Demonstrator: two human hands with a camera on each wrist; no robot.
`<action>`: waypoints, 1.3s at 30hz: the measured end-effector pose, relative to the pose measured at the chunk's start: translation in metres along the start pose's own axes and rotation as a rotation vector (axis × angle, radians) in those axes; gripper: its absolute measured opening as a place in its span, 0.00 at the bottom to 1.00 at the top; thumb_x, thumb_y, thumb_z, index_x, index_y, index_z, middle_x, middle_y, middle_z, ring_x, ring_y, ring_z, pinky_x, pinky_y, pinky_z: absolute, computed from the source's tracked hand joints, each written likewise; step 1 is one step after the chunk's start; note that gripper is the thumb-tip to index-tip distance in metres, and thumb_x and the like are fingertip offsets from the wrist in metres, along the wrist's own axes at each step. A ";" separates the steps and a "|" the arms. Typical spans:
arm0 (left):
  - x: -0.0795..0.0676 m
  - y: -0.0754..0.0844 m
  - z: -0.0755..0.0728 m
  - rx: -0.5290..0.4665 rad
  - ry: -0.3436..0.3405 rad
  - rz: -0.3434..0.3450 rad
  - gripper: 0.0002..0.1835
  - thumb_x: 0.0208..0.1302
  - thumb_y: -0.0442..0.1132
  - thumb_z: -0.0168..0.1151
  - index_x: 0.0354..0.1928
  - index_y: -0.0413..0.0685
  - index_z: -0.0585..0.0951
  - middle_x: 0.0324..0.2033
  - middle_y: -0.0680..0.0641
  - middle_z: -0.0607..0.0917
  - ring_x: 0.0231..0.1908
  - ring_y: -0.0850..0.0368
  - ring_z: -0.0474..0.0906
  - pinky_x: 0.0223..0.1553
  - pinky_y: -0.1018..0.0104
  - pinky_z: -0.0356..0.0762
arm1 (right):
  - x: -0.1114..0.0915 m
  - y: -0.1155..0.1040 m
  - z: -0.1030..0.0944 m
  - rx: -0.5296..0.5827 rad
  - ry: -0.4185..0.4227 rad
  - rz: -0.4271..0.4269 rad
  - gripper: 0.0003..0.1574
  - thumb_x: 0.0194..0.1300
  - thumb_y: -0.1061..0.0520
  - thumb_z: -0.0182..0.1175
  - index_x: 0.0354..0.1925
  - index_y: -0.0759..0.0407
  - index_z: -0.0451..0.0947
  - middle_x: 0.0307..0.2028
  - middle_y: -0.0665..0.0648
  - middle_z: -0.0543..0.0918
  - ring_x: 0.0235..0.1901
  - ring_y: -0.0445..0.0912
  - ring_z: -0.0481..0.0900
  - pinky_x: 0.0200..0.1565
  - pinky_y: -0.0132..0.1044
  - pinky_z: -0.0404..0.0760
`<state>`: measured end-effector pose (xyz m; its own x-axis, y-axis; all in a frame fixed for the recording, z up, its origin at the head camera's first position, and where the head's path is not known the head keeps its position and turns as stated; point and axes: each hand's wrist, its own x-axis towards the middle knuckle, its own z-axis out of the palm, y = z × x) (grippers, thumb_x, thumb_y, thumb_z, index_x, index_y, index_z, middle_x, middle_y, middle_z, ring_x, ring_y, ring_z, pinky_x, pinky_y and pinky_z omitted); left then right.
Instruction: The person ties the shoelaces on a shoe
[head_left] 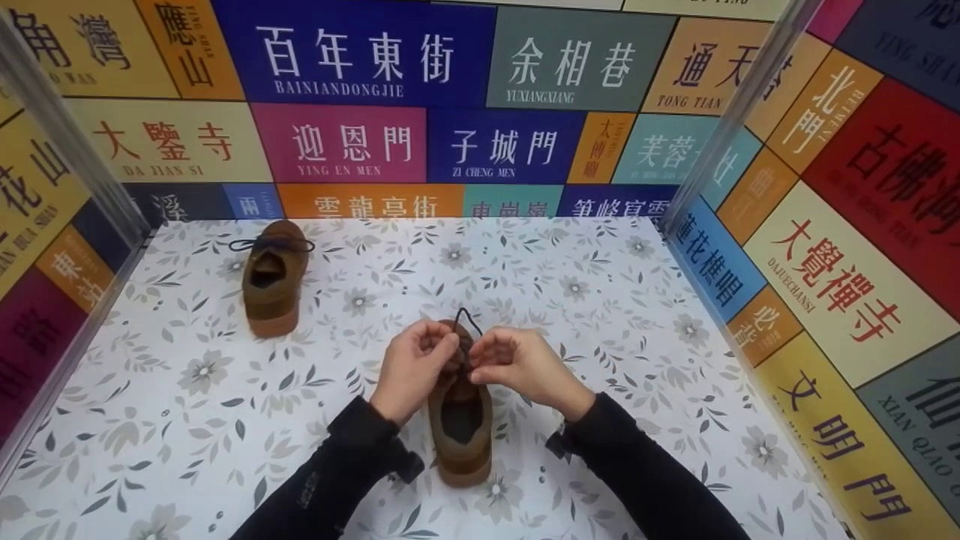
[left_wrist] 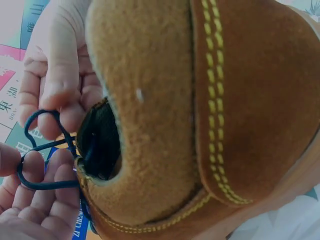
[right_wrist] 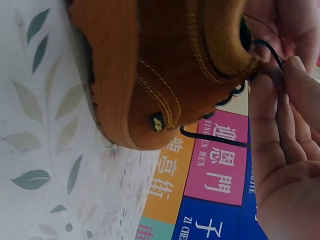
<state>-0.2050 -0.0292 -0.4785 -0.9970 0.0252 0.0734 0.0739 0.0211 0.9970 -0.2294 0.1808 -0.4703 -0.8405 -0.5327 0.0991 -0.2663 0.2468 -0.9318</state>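
Note:
A brown lace-up shoe (head_left: 466, 466) stands in front of me, heel toward me, with yellow stitching in the left wrist view. My left hand (head_left: 414, 369) is at the left of its lacing, finger and thumb holding a loop of the dark shoelace (left_wrist: 47, 185). From the other side my right hand (head_left: 529, 367) pinches the lace between thumb and forefinger. In the right wrist view a strand runs from near the toe toward that hand. Where the strands cross is partly hidden by fingers.
Another brown shoe (head_left: 274, 315) with its dark lace in a bow stands at the back left. Floral white cloth (head_left: 615, 465) covers the table. Panels of coloured signs (head_left: 360, 60) rise at the back and both sides.

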 end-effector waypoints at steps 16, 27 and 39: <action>-0.003 0.000 0.009 -0.002 0.031 0.044 0.05 0.76 0.38 0.64 0.45 0.43 0.82 0.37 0.46 0.87 0.36 0.56 0.83 0.37 0.69 0.80 | -0.001 0.008 0.017 -0.052 0.185 -0.162 0.08 0.70 0.60 0.71 0.43 0.63 0.83 0.35 0.60 0.89 0.34 0.46 0.89 0.38 0.33 0.87; -0.001 -0.011 0.005 -0.343 0.000 -0.152 0.04 0.81 0.36 0.53 0.46 0.43 0.74 0.39 0.45 0.90 0.40 0.55 0.89 0.38 0.66 0.83 | 0.004 0.014 0.015 -0.111 0.179 -0.028 0.16 0.74 0.59 0.68 0.57 0.62 0.83 0.51 0.62 0.90 0.45 0.48 0.90 0.46 0.32 0.87; -0.006 -0.011 -0.004 -0.304 -0.018 -0.124 0.03 0.77 0.33 0.56 0.44 0.40 0.77 0.46 0.43 0.87 0.41 0.53 0.81 0.46 0.64 0.81 | -0.005 0.047 -0.041 -0.316 0.447 0.035 0.04 0.71 0.58 0.71 0.40 0.57 0.89 0.32 0.54 0.90 0.30 0.39 0.82 0.35 0.28 0.78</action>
<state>-0.2002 -0.0333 -0.4902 -0.9972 0.0587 -0.0467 -0.0611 -0.2744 0.9597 -0.2573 0.2277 -0.5004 -0.9515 -0.1411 0.2732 -0.3059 0.5260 -0.7936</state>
